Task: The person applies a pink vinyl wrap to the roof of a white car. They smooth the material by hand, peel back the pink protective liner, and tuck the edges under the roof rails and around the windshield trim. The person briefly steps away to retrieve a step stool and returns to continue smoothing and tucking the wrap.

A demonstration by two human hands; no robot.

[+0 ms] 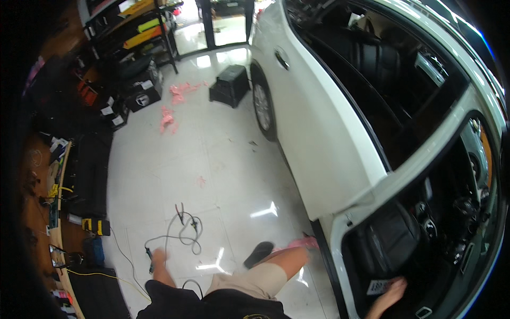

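Observation:
My left hand (158, 259), blurred, grips a slim dark green tool (150, 255) low over the floor, beside a grey cord (180, 237) lying in loops with clips at one end. My right hand (392, 292) reaches into the open front doorway of the white car (313, 159), beside a white printed plate (376, 287) and the black seat (388, 239); its fingers look bent but are blurred, and whether they hold anything is unclear.
A workbench (64, 181) with tools runs along the left. A black stepped box (229, 85) stands by the rear wheel (263, 106). Pink scraps (178, 93) lie on the tiled floor (143, 175). A shelving rack (170, 42) and glass doors (223, 26) are at the back.

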